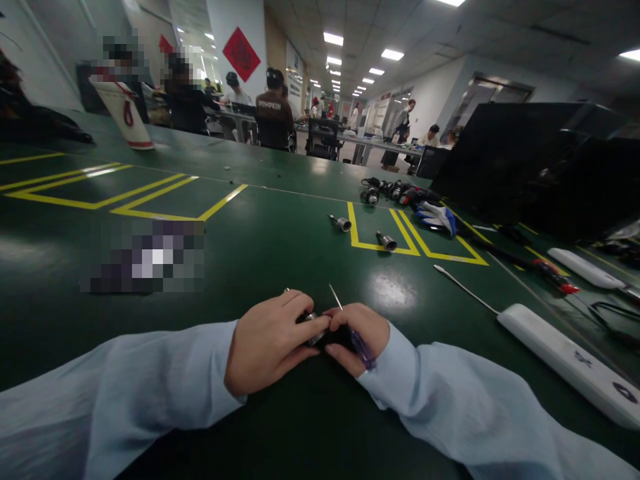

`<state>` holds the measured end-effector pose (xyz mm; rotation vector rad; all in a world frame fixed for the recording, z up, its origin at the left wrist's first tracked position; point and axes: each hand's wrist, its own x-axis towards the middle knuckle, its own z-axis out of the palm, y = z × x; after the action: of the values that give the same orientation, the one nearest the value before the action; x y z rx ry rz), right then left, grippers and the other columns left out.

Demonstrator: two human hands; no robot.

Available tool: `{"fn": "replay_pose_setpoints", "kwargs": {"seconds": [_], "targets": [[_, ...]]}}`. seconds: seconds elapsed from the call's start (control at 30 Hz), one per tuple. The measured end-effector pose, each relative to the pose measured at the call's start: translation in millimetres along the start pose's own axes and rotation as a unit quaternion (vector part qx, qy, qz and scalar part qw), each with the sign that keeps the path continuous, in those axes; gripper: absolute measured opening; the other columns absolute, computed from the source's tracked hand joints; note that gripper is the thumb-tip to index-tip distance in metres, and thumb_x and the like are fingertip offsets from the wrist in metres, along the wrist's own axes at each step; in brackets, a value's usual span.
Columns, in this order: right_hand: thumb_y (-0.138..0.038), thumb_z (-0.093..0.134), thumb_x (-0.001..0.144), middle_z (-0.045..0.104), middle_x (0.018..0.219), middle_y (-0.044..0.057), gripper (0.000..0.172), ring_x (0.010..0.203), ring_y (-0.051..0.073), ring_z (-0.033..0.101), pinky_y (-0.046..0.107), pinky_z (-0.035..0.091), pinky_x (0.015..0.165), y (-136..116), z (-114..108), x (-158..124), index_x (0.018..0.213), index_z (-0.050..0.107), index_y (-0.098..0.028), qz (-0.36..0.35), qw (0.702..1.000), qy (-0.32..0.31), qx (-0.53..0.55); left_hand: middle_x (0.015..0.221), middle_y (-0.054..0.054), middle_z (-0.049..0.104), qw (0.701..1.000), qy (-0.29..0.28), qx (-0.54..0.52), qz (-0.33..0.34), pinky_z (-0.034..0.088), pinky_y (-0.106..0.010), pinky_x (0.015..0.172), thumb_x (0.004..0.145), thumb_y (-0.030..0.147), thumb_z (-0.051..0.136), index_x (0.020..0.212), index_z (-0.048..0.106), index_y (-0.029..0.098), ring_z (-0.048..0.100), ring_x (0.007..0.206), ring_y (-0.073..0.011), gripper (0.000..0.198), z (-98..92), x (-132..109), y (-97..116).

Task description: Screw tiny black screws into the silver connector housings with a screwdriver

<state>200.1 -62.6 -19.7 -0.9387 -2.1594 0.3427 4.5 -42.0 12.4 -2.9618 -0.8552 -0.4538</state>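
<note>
gripping 1 screwdriver (363,351), right hand (369,325); 1 metal part (314,320), left hand (274,341).

Head view of a green worktop (280,270). The left hand (275,343) curled its fingers about a small metal part (314,327), largely hidden; the right hand (361,333), close beside it, held a screwdriver (362,348) with a purple handle, its shaft pointing forward. Beyond lay two metal fittings, one (343,225) left of the yellow tape (353,230), the other (387,241) within its outline. A white power strip (570,363) lay at right, a cup (123,110) stood far left, and seated people (274,110) occupied the background.
</note>
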Motion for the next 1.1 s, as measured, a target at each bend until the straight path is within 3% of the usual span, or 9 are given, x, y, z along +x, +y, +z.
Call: {"fn": "replay_pose_setpoints", "kwargs": {"seconds": [0.2, 0.33, 0.5, 0.6, 0.7, 0.8, 0.93, 1.0, 1.1], "targets": [[-0.019, 0.058, 0.066, 0.064, 0.086, 0.006, 0.018, 0.080, 0.017, 0.058, 0.032, 0.046, 0.074, 3, 4, 2, 0.081, 0.048, -0.020, -0.057, 0.998, -0.012, -0.031, 0.086, -0.007, 0.052, 0.995, -0.005, 0.087, 0.057, 0.043, -0.035, 0.065, 0.076, 0.024, 0.054, 0.098, 0.056, 0.021, 0.048, 0.077, -0.0208, 0.022, -8.7, 6, -2], [-0.019, 0.056, 0.065, 0.063, 0.087, 0.007, 0.019, 0.082, 0.018, 0.057, 0.033, 0.046, 0.075, 5, 4, 1, 0.082, 0.049, -0.019, -0.066, 0.997, -0.026, -0.037, 0.085, -0.008, 0.056, 0.991, -0.001, 0.108, 0.082, 0.043, -0.038, 0.072, 0.083, 0.018, 0.041, 0.099, 0.057, 0.021, 0.050, 0.082, -0.0226, 0.023, -11.7, 7, -4], [-0.014, 0.047, 0.071, 0.064, 0.083, 0.006, 0.013, 0.077, 0.017, 0.058, 0.032, 0.047, 0.072, 3, 5, 2, 0.082, 0.050, -0.020, -0.060, 0.997, -0.015, -0.046, 0.088, -0.008, 0.059, 0.994, 0.020, 0.048, 0.098, 0.040, -0.037, 0.082, 0.084, 0.012, 0.032, 0.099, 0.058, 0.022, 0.052, 0.086, -0.0206, 0.032, -18.0, 6, -6], [-0.018, 0.042, 0.078, 0.066, 0.083, 0.007, 0.016, 0.077, 0.017, 0.059, 0.032, 0.047, 0.072, -2, 2, 3, 0.089, 0.054, -0.018, -0.039, 0.999, 0.007, -0.035, 0.088, -0.007, 0.059, 0.996, -0.011, 0.019, 0.091, 0.041, -0.036, 0.080, 0.082, 0.016, 0.041, 0.092, 0.059, 0.021, 0.052, 0.085, -0.0204, 0.021, -17.9, 6, -11], [-0.026, 0.046, 0.081, 0.067, 0.083, 0.007, 0.020, 0.076, 0.017, 0.061, 0.033, 0.048, 0.070, -6, -6, 3, 0.093, 0.059, -0.018, -0.005, 0.997, 0.076, 0.020, 0.091, -0.007, 0.057, 0.997, -0.034, -0.027, 0.067, 0.043, -0.034, 0.074, 0.077, 0.023, 0.053, 0.095, 0.058, 0.019, 0.052, 0.082, -0.0198, 0.019, -13.7, 5, -22], [-0.027, 0.047, 0.082, 0.066, 0.065, 0.003, 0.020, 0.063, 0.014, 0.060, 0.030, 0.048, 0.062, -11, -13, 3, 0.076, 0.065, -0.019, 0.075, 0.979, 0.132, 0.138, 0.092, -0.008, 0.058, 0.994, 0.012, -0.106, 0.031, 0.043, -0.032, 0.076, 0.078, 0.026, 0.052, 0.101, 0.057, 0.016, 0.053, 0.084, -0.0183, 0.026, -8.4, 5, -34], [-0.035, 0.051, 0.079, 0.061, 0.055, 0.002, 0.028, 0.052, 0.012, 0.058, 0.025, 0.048, 0.050, -15, -15, 2, 0.063, 0.065, -0.017, 0.194, 0.931, 0.133, 0.278, 0.090, -0.006, 0.063, 0.976, 0.078, -0.195, -0.050, 0.043, -0.031, 0.078, 0.076, 0.030, 0.056, 0.099, 0.059, 0.015, 0.055, 0.086, -0.0172, 0.028, -2.2, 8, -40], [-0.038, 0.053, 0.077, 0.060, 0.054, 0.001, 0.029, 0.050, 0.011, 0.057, 0.024, 0.047, 0.048, -16, -13, 2, 0.061, 0.064, -0.017, 0.224, 0.916, 0.129, 0.307, 0.091, -0.007, 0.063, 0.957, 0.087, -0.253, -0.114, 0.046, -0.029, 0.070, 0.074, 0.030, 0.058, 0.100, 0.059, 0.015, 0.057, 0.080, -0.0164, 0.030, 1.1, 9, -39], [-0.039, 0.054, 0.076, 0.059, 0.052, 0.001, 0.030, 0.048, 0.011, 0.057, 0.023, 0.046, 0.046, -15, -8, 2, 0.060, 0.064, -0.016, 0.237, 0.913, 0.126, 0.308, 0.094, -0.008, 0.062, 0.896, 0.091, -0.393, -0.184, 0.051, -0.028, 0.066, 0.072, 0.028, 0.059, 0.101, 0.058, 0.014, 0.060, 0.077, -0.0157, 0.032, 5.3, 10, -34]]}}
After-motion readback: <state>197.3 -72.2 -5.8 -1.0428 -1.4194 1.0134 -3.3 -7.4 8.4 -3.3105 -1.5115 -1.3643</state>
